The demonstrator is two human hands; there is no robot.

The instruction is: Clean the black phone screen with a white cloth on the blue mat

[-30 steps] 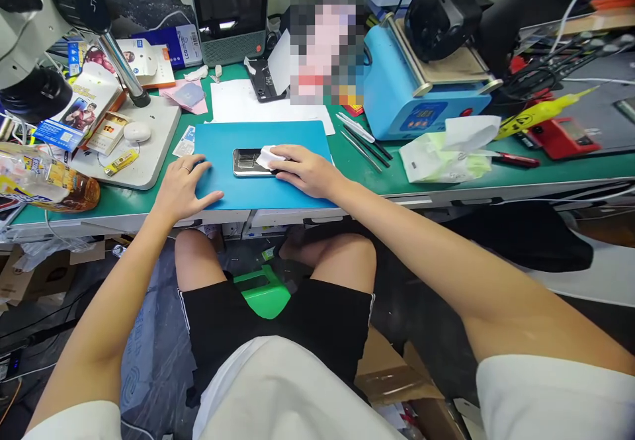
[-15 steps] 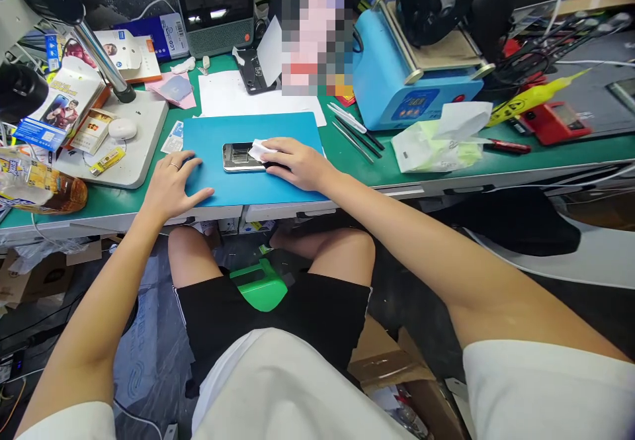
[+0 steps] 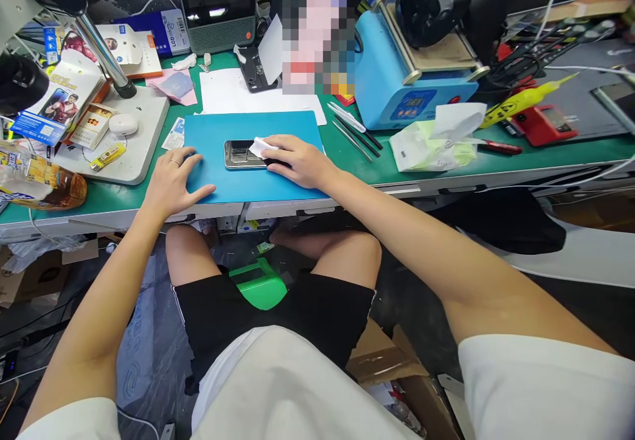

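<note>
- A long green-topped workbench (image 3: pixel 560 162) spans the view and carries everything listed below.
- A boxy light-blue machine with a digital display (image 3: pixel 374 73) stands behind and to the right of the mat.
- A flat rectangular bright-blue mat (image 3: pixel 213 134) lies near the bench's front edge, partly over a white paper sheet (image 3: pixel 218 88).
- A pale grey stand base (image 3: pixel 143 119) sits left of the mat, apart from it.
- A soft green-and-white tissue pack (image 3: pixel 417 149) lies in front of the light-blue machine, one tissue sticking up.
- The left hand (image 3: pixel 171 178) is at the mat's left side, palm down, thumb spread wide from the fingers, nothing visible in its grasp.
- The right hand (image 3: pixel 300 162) reaches over the mat, fingers drawn narrow around the white wad at the phone's right end.
- A dark-screened rectangular phone with a silvery rim (image 3: pixel 239 155) lies flat on the mat, between the hands; the right hand covers its right end.
- Slim pens and metal tools (image 3: pixel 354 139) lie slanted just beside the mat's right edge.
- A crumpled white wad (image 3: pixel 258 147) touches the phone's screen.
</note>
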